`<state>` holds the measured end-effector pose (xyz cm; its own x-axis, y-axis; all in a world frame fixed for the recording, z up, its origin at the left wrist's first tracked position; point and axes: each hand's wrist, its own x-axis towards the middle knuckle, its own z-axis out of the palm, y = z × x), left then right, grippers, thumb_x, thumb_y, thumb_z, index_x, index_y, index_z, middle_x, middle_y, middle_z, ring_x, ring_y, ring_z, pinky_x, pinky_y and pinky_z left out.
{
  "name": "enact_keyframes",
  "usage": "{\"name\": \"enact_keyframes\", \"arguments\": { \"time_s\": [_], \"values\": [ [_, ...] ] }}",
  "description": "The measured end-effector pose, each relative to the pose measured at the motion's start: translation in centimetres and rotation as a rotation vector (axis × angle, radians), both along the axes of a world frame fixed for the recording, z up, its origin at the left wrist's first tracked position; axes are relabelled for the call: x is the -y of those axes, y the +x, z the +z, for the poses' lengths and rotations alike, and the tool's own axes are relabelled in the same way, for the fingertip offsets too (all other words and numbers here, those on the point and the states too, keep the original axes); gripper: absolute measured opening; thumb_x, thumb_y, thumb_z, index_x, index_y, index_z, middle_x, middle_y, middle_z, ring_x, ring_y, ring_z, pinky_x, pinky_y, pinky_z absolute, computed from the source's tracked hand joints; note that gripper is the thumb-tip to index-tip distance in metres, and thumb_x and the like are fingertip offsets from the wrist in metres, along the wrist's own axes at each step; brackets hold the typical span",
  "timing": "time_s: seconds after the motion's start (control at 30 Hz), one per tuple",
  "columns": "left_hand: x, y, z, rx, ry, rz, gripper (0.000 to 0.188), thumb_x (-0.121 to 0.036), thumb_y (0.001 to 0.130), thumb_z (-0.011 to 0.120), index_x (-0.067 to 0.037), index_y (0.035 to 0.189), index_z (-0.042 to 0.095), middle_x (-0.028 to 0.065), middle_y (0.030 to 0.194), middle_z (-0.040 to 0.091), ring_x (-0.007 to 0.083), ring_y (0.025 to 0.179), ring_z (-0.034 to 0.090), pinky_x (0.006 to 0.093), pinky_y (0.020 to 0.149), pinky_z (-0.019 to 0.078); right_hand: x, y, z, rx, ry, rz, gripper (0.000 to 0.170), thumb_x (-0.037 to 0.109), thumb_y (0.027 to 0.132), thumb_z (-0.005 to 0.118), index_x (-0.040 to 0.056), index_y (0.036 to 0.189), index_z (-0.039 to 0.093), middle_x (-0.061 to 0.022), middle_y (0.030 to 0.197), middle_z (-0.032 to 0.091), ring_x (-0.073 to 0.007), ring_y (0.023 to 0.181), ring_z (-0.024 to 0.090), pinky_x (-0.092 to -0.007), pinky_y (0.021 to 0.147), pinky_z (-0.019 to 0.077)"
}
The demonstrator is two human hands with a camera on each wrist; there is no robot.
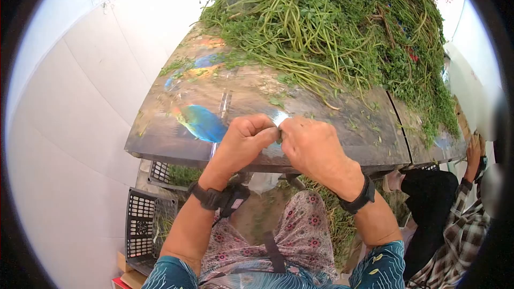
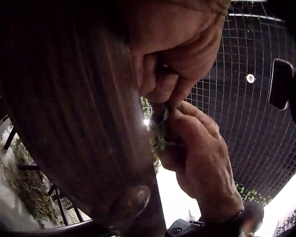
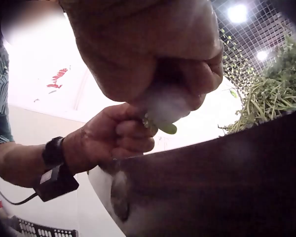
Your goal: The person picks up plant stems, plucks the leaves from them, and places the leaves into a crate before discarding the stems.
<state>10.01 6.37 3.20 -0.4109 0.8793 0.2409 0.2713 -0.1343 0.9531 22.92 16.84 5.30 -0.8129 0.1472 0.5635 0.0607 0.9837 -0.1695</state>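
1. Head view: the left hand point(image 1: 246, 142) and right hand point(image 1: 316, 147) meet just above the near edge of the wooden table point(image 1: 342, 144), fingertips touching, both with fingers curled in a narrow pinch.
2. The right wrist view shows a small green sprig point(image 3: 166, 128) between them; both hands seem to grip it, though the fingers hide the exact hold.
3. The step in hand looks like close fingertip work on this one sprig. The next move appears to call for a light, steady pinch, with the hands near each other.
4. A large heap of leafy stems point(image 1: 332, 32) covers the table's far part.
5. Beside the table, a black crate point(image 1: 140, 225) holds some stems; a second crate point(image 1: 160, 173), partly under the edge, has greenery point(image 1: 184, 175) in it.
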Motion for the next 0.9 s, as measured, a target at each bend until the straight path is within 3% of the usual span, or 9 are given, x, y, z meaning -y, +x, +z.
{"name": "enact_keyframes", "arguments": {
  "time_s": [0.1, 0.2, 0.3, 0.33, 0.43, 0.53, 0.63, 0.83, 0.9],
  "values": [
    [0.2, -0.1, 0.1, 0.002, -0.019, 0.005, 0.012, -0.012, 0.080, 0.055, -0.002, 0.075, 0.059, -0.0056, 0.061, 0.048, 0.0014, 0.059, 0.041, 0.0193, 0.050, 0.0345, -0.9, -0.4, -0.5, 0.036, -0.214, 0.043, 0.009, 0.011, 0.076, 0.048, 0.0017, 0.076, 0.050, -0.0131, 0.063, 0.053, -0.0249, 0.059, 0.057, -0.0388, 0.052, 0.0450],
    [0.6, -0.3, 0.1, 0.203, -0.009, -0.048, 0.012, -0.013, 0.081, 0.055, -0.002, 0.077, 0.059, -0.0062, 0.060, 0.046, 0.0009, 0.059, 0.040, 0.0189, 0.051, 0.0339, -1.4, -0.6, -0.3, 0.065, -0.844, 0.111, 0.014, 0.011, 0.079, 0.041, 0.0017, 0.078, 0.051, -0.0127, 0.067, 0.055, -0.0181, 0.056, 0.054, -0.0332, 0.045, 0.0404],
    [0.7, -0.3, -0.3, 0.332, 0.028, -0.050, 0.014, -0.016, 0.083, 0.056, -0.003, 0.079, 0.059, -0.0065, 0.061, 0.046, 0.0003, 0.059, 0.041, 0.0182, 0.051, 0.0339, -2.3, -0.3, -0.7, -0.021, -1.792, 0.214, 0.018, 0.013, 0.082, 0.039, 0.0032, 0.089, 0.053, -0.0110, 0.073, 0.055, -0.0128, 0.058, 0.051, -0.0240, 0.042, 0.0340],
    [0.6, -0.4, -0.5, 0.323, 0.050, -0.050, 0.015, -0.017, 0.084, 0.056, -0.003, 0.079, 0.059, -0.0063, 0.061, 0.047, 0.0006, 0.059, 0.041, 0.0184, 0.051, 0.0341, -2.3, -0.1, -0.7, -0.002, -1.820, 0.226, 0.022, 0.014, 0.084, 0.040, 0.0040, 0.099, 0.051, -0.0095, 0.080, 0.056, -0.0126, 0.060, 0.051, -0.0188, 0.041, 0.0287],
    [0.1, -0.4, -0.9, 0.286, 0.097, -0.035, 0.016, -0.018, 0.084, 0.056, -0.003, 0.079, 0.059, -0.0056, 0.062, 0.048, 0.0016, 0.059, 0.042, 0.0189, 0.051, 0.0349, -1.1, -0.1, -0.2, 0.001, -1.869, 0.185, 0.025, 0.013, 0.083, 0.046, 0.0023, 0.106, 0.049, -0.0097, 0.080, 0.056, -0.0122, 0.061, 0.052, -0.0182, 0.041, 0.0301],
    [0.0, -0.3, -0.9, 0.230, 0.088, 0.027, 0.016, -0.017, 0.083, 0.057, -0.002, 0.078, 0.060, -0.0045, 0.062, 0.050, 0.0029, 0.059, 0.043, 0.0200, 0.052, 0.0360, -0.6, -0.5, -0.9, 0.078, -1.675, 0.219, 0.027, 0.011, 0.082, 0.052, 0.0016, 0.108, 0.049, -0.0071, 0.078, 0.056, -0.0117, 0.060, 0.052, -0.0201, 0.042, 0.0339],
    [0.0, -0.2, -0.8, 0.159, 0.062, 0.068, 0.016, -0.016, 0.082, 0.058, -0.001, 0.077, 0.059, -0.0037, 0.061, 0.050, 0.0038, 0.059, 0.044, 0.0211, 0.052, 0.0368, -0.6, -0.6, -1.1, 0.099, -1.442, 0.130, 0.027, 0.012, 0.081, 0.056, 0.0003, 0.105, 0.053, -0.0077, 0.075, 0.057, -0.0114, 0.063, 0.055, -0.0248, 0.045, 0.0397],
    [-0.4, -0.3, -1.5, -0.045, 0.087, 0.079, 0.016, -0.015, 0.082, 0.059, -0.001, 0.076, 0.059, -0.0036, 0.059, 0.049, 0.0040, 0.057, 0.043, 0.0218, 0.050, 0.0366, -1.5, 0.1, 0.1, 0.050, -0.446, 0.142, 0.018, 0.013, 0.080, 0.057, -0.0017, 0.091, 0.058, -0.0117, 0.069, 0.057, -0.0091, 0.062, 0.056, -0.0292, 0.051, 0.0436],
    [-0.1, -0.3, -1.1, -0.025, 0.076, 0.030, 0.016, -0.016, 0.082, 0.059, -0.001, 0.075, 0.059, -0.0036, 0.058, 0.048, 0.0040, 0.056, 0.042, 0.0220, 0.049, 0.0363, -1.8, 0.3, 0.5, 0.103, -0.530, 0.140, 0.016, 0.011, 0.079, 0.056, -0.0005, 0.091, 0.059, -0.0103, 0.069, 0.058, -0.0105, 0.063, 0.056, -0.0281, 0.052, 0.0437]
  ]
}}
